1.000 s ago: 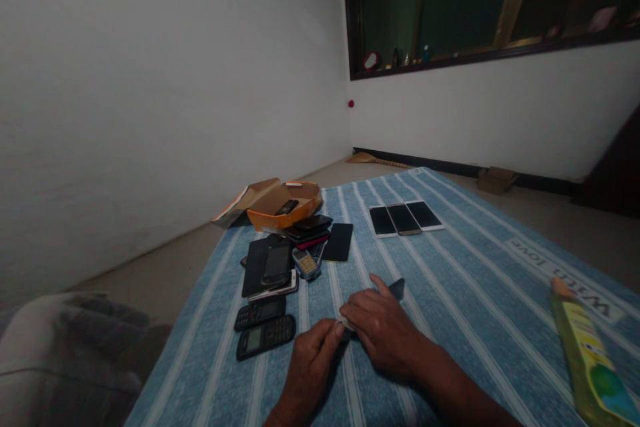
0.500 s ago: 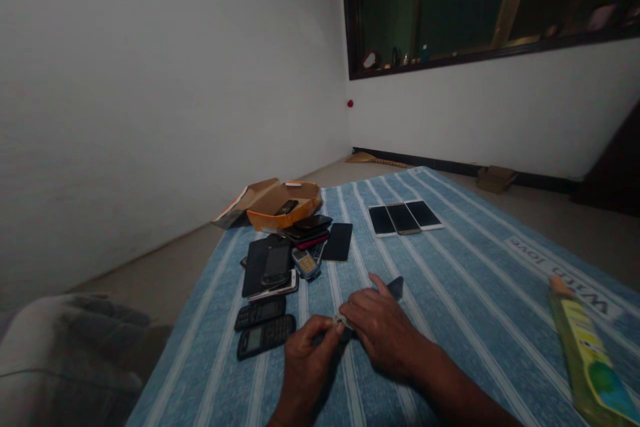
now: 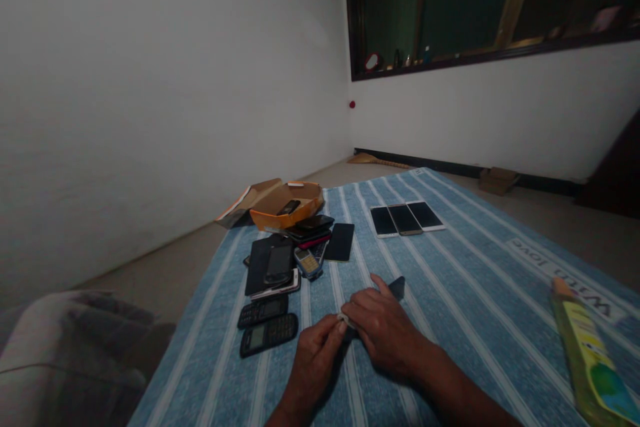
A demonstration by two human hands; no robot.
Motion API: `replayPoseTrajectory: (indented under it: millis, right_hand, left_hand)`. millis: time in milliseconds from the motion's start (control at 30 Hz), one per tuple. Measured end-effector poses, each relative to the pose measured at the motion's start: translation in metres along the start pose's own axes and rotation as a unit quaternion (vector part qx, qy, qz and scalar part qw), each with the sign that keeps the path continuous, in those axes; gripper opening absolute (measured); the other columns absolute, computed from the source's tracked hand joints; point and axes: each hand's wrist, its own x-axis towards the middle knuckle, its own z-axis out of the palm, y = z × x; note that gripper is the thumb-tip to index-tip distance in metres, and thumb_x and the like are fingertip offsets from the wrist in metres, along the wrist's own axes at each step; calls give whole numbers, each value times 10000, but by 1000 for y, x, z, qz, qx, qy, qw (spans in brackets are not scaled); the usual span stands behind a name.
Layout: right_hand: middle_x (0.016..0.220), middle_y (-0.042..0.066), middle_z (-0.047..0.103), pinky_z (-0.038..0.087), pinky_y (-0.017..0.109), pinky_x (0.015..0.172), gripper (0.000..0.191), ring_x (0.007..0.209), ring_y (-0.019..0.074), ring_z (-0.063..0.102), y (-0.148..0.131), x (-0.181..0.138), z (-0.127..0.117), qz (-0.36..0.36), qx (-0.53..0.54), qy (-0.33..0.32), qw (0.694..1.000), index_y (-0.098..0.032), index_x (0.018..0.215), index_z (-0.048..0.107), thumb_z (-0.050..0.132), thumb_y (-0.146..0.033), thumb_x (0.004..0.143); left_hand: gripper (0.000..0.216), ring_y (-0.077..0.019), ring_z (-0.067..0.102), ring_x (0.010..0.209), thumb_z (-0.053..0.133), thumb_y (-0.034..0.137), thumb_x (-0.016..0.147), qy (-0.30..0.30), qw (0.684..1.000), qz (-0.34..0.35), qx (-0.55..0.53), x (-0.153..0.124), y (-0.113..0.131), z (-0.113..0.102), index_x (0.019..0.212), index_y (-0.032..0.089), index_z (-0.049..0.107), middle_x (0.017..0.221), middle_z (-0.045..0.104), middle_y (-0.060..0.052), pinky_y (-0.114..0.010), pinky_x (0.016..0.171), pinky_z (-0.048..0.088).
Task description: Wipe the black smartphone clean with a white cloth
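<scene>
My left hand (image 3: pixel 316 352) is closed, thumb and fingers pinching a small pale piece (image 3: pixel 342 318) whose kind I cannot make out. Right beside it, my right hand (image 3: pixel 381 328) wraps over a dark, flat, long object (image 3: pixel 397 287), its fingertips meeting the same pale piece. Only the far corner and near end of that dark object show, so its kind stays unclear. Left of my hands lie two black keypad phones (image 3: pixel 269 335), one behind the other. Farther back, a blue-grey keypad phone (image 3: pixel 308 262) and a black smartphone (image 3: pixel 279 261) rest in a heap of phones.
An open orange cardboard box (image 3: pixel 287 217) with a phone inside stands behind the heap. Three smartphones (image 3: pixel 406 219) lie side by side at the back right. A bottle of yellow-green liquid (image 3: pixel 593 360) lies at the right on the blue striped cloth (image 3: pixel 465 280).
My left hand has shifted slightly right and its fingers are drawn closer round the pale piece. My right hand stays almost where it was; the view has moved slightly.
</scene>
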Motion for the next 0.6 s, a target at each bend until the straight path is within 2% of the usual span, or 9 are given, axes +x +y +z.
replayPoseTrajectory:
  millis: [100, 300, 367, 600]
  right_hand:
    - [896, 7, 596, 163, 474, 1130, 176, 911, 169, 547, 0, 1, -1, 0, 4, -1, 1000, -214, 975, 563, 447, -100, 907]
    - [903, 10, 605, 165, 482, 1125, 184, 914, 171, 552, 0, 2, -3, -5, 10, -1, 1000, -212, 986, 571, 448, -99, 909]
    - [907, 12, 607, 167, 483, 1124, 189, 917, 175, 550, 1, 2, -1, -10, 9, 4, 1000, -214, 1005, 573, 454, -103, 910]
    - [894, 18, 605, 172, 468, 1121, 178, 898, 180, 544, 4, 0, 4, -12, -5, 9, 1000, -206, 978, 579, 457, -102, 902]
  left_hand:
    - [262, -190, 611, 690, 618, 397, 834, 38, 999, 6, 7, -1, 2, 0, 776, 169, 733, 711, 694, -26, -272, 676, 469]
    - [207, -194, 624, 656, 673, 359, 773, 108, 994, 14, 32, -3, 2, 1, 679, 176, 704, 660, 688, -18, -284, 668, 477]
    - [251, -180, 594, 627, 650, 381, 789, 98, 995, 8, 36, -3, 1, 1, 656, 172, 686, 625, 655, -10, -272, 636, 461]
    - [425, -126, 437, 550, 546, 485, 862, 3, 1000, -9, 9, 1, -7, 2, 583, 165, 576, 556, 495, 26, -239, 548, 371]
